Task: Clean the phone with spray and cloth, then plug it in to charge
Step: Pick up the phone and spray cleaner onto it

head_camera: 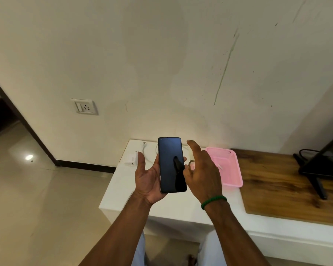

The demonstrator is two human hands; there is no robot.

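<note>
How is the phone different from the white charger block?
The phone is dark and flat; the charger block is white and chunky. The phone is held up in the left hand; the charger block lies on the white table. Both are rectangular.

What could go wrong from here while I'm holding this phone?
1. The phone lies loosely in your left hand, with the thumb beside it, not over it; it may slip towards the tiled floor.
2. The white charger adapter sits at the white table's left edge; a brush of the hand could knock it off.
</note>
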